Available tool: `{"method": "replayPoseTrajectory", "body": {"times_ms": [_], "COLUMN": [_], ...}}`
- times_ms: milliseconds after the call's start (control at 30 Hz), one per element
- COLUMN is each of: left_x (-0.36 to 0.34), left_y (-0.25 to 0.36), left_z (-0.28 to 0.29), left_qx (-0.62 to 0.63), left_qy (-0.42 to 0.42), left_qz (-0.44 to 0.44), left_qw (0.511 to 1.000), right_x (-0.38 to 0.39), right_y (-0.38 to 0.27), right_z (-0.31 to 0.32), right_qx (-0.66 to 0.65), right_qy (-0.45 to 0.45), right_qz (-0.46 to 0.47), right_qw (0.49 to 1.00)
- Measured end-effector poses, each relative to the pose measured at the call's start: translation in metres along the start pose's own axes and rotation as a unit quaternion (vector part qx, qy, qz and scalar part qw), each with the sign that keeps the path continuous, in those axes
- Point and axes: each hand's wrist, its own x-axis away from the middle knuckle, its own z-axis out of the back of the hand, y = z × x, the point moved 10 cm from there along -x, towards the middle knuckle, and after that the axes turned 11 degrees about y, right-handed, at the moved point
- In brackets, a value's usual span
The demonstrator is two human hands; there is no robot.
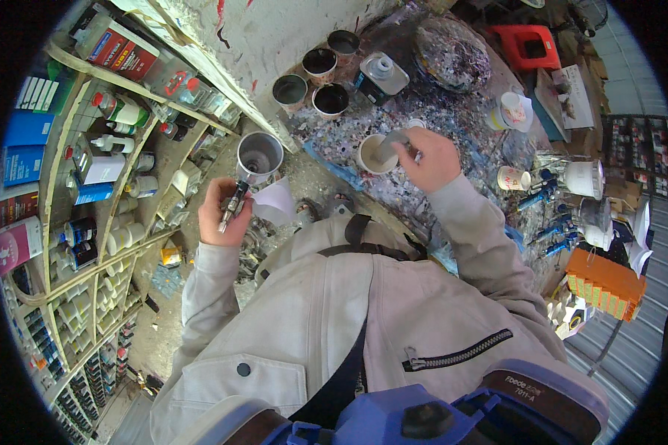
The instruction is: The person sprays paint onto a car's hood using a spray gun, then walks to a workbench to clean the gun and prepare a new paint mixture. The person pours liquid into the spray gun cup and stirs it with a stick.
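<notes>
My left hand (222,215) is closed around the body of a spray gun (235,199), whose open metal cup (260,153) points up and away from me. Beside those fingers is a white piece of paper (274,203), curled like a cone; whether the hand grips it too I cannot tell. On the paint-spattered bench, my right hand (429,158) pinches a grey, rounded flat piece (390,144) over the mouth of a pale cup (370,157). The lower end of that piece is at the cup's opening. Pale residue shows inside the cup.
Several cups with dark contents (330,99) stand at the bench's far side, by a square container (381,76) with an open neck. Shelves of bottles and cans (119,111) line my left. More spray guns (545,191), a white tub (583,179) and an orange box (607,282) are at right.
</notes>
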Motion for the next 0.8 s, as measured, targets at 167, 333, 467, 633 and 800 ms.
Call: {"method": "replayPoseTrajectory", "body": {"times_ms": [167, 333, 467, 633, 800], "left_x": [0.002, 0.003, 0.003, 0.003, 0.006], "left_y": [-0.004, 0.003, 0.001, 0.004, 0.002], "left_z": [0.000, -0.001, -0.003, -0.004, -0.005], "left_qx": [0.007, -0.017, 0.001, -0.030, -0.005], "left_qy": [0.009, 0.002, -0.001, 0.001, 0.001], "left_qz": [0.014, -0.015, 0.007, -0.020, 0.001], "left_qw": [1.000, 1.000, 1.000, 0.999, 1.000], "right_x": [0.001, 0.001, 0.002, 0.003, 0.001], "right_y": [-0.012, -0.007, -0.012, -0.007, -0.018], "right_z": [0.014, 0.006, 0.013, 0.002, 0.013], "right_qx": [-0.073, -0.045, -0.068, -0.036, -0.044], "right_qy": [0.062, 0.042, 0.078, 0.020, 0.068], "right_qz": [0.056, 0.046, 0.085, 0.042, 0.088], "right_qw": [0.994, 0.997, 0.991, 0.998, 0.993]}}
